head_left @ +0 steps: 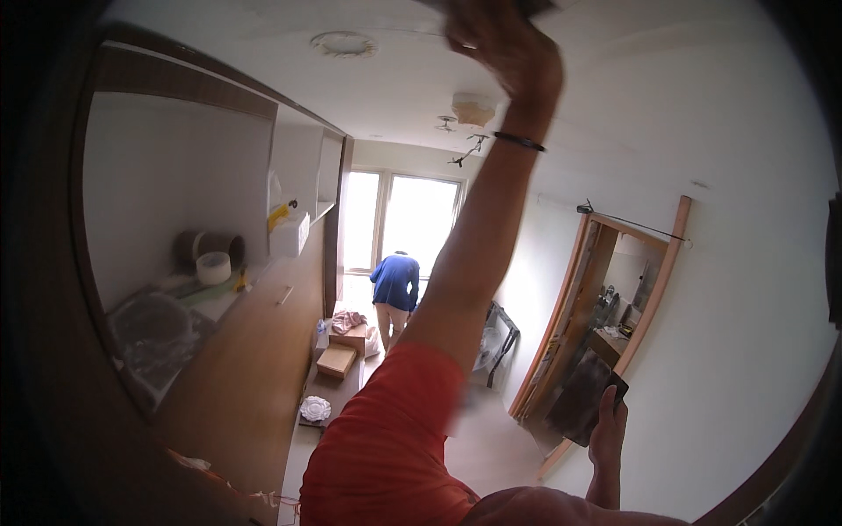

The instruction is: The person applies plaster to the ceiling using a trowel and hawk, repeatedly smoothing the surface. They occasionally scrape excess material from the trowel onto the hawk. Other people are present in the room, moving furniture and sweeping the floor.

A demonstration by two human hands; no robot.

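My left arm, in a red sleeve with a dark band at the wrist, stretches straight up toward the white ceiling (614, 61). Up there my left hand (504, 48) is closed on a dark flat tool (539, 7), close against the ceiling. Motion blurs the hand, and the upper edge cuts off most of the tool. Lower, on the right, my right hand (605, 430) grips a dark rectangular board (579, 399) by its edge, thumb on the near face and fingers hidden behind. The board is tilted, in front of the doorway.
A wooden cabinet (232, 377) lines the left, its open shelf holding a tape roll (213, 267) and plastic sheeting. Near the bright window (421, 215) a person in blue (396, 280) bends over. Loose wires (469, 151) hang from the ceiling. A wooden door frame (653, 298) stands right.
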